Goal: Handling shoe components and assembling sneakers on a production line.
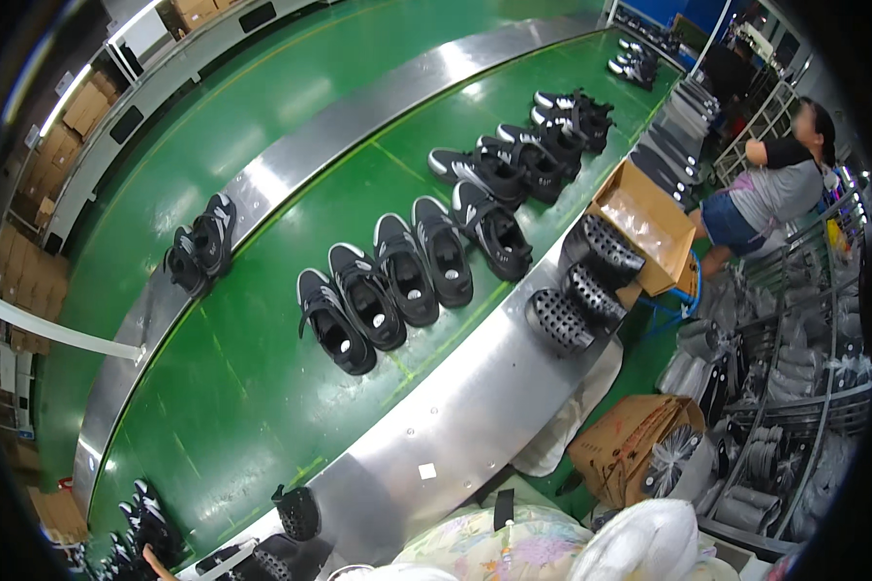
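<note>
Neither of my hands can be made out. At the bottom edge lies floral cloth (504,547) with a black strap, and beside it bunched white fabric (639,542). Closest to these, on the metal rim, are black perforated shoe-shaped pieces (298,511). A row of black-and-white sneakers (407,271) rests on the green conveyor belt (233,416), toes pointing away. At the lower left edge a small strip of skin (155,562) shows by more dark sneakers (147,518); whose it is, I cannot tell.
More perforated black pieces (562,320) sit on the near metal rim (426,436) beside an open cardboard box (664,247). Another person (775,184) is at the far right. A wire rack (794,387) with bagged parts and a brown carton (620,441) stand right. Two sneakers (203,242) lie far left.
</note>
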The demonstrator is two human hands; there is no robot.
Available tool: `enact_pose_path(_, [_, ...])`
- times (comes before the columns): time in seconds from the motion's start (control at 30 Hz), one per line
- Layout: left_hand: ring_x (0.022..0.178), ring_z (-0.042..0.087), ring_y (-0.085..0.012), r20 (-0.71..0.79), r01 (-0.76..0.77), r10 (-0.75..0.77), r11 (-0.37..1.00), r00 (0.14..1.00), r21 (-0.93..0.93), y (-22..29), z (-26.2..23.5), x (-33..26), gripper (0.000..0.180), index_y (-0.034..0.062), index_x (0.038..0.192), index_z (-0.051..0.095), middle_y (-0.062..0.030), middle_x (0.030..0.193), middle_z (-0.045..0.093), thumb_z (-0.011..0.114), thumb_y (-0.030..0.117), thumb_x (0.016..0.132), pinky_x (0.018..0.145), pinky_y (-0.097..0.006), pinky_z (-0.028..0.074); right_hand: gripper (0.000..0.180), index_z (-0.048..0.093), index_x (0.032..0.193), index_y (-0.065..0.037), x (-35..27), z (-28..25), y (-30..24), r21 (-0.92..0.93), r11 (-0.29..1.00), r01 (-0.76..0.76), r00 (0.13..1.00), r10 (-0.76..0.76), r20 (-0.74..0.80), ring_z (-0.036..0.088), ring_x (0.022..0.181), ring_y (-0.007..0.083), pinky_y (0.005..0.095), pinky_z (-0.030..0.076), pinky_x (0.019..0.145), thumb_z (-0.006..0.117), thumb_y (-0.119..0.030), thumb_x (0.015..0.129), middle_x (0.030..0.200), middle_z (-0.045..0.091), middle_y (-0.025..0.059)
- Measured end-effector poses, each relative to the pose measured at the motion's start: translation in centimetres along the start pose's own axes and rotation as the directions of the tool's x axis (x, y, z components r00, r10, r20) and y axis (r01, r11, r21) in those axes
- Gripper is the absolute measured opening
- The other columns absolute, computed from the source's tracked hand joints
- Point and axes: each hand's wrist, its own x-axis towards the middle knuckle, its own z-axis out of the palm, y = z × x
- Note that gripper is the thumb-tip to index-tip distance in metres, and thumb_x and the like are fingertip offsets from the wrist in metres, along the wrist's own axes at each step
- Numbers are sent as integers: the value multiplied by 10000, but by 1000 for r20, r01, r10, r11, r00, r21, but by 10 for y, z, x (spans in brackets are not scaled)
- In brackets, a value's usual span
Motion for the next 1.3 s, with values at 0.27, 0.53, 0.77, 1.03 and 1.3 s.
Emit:
enact_pose_path(0.27, [995,633,-293,-96,113,-114,993,989,-24,-10,-12,2,841,-159,1359,463,-239,1096,653,749,445,848,917,-387,471,218,641,816,32,-6,-6,3,-70,984,162,975,-171,-142,668,720,400,490,542,688,809,-103,785,860,690,232])
enact_pose_path(0.53, [960,631,-281,-140,208,-215,976,967,-60,-15,-15,-1,804,-148,1362,465,-225,1070,654,723,434,872,883,-372,477,209,679,958,113,-32,-6,18,358,908,217,908,-53,-416,650,954,441,556,478,855,707,50,761,1019,677,322])
enact_pose_path(0.77, [928,630,-270,-170,280,-295,954,940,-107,-21,-13,-2,772,-140,1365,467,-212,1047,655,700,424,893,854,-359,482,176,611,1000,94,-31,0,-14,700,666,-257,631,664,-400,659,809,327,448,509,761,584,-56,913,892,672,262])
enact_pose_path(1.03, [892,628,-259,-113,337,-345,938,932,-81,-25,-22,11,735,-129,1369,469,-198,1021,656,674,413,916,820,-344,488,206,614,756,-24,30,13,-10,404,819,408,886,-461,40,649,777,300,450,488,754,739,-158,852,773,685,159])
enact_pose_path(1.3, [856,627,-247,-164,412,-426,904,890,-113,-25,-19,5,700,-119,1373,471,-184,995,657,648,402,940,787,-329,493,223,614,741,-35,-7,8,-10,264,909,322,946,-296,-134,646,774,298,450,485,748,759,-178,834,788,690,149])
